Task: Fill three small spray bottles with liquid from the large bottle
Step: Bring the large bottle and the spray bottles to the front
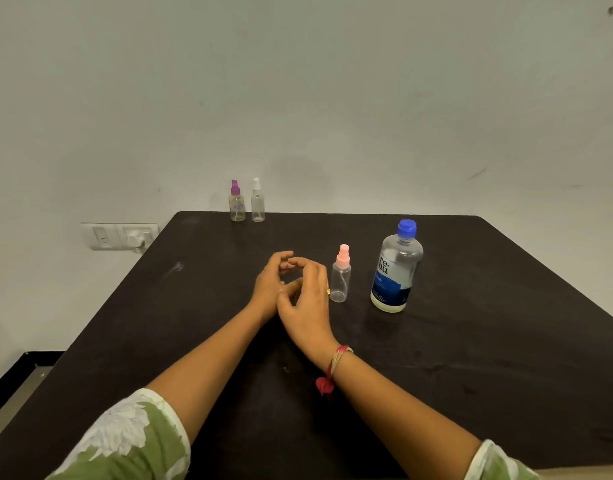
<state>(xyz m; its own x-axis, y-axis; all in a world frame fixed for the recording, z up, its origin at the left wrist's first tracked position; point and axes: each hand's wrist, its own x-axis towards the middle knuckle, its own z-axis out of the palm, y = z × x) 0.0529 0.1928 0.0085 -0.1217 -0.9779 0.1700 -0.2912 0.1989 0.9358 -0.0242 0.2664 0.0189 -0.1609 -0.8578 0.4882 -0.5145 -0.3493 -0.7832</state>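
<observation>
A large clear bottle (pixel 396 268) with a blue cap and blue label stands upright at the table's middle right. Just left of it stands a small clear spray bottle with a pink top (pixel 341 277). Two more small spray bottles stand at the far edge: one with a purple top (pixel 237 202) and one with a white top (pixel 258 201). My left hand (pixel 272 280) and my right hand (pixel 306 292) meet in the middle of the table, fingers loosely curled and touching each other, holding nothing. My right hand sits close beside the pink-topped bottle.
The black table (pixel 471 358) stands against a pale wall. A wall socket with a plug (pixel 119 236) sits left of the table's far corner. The floor shows at the lower left.
</observation>
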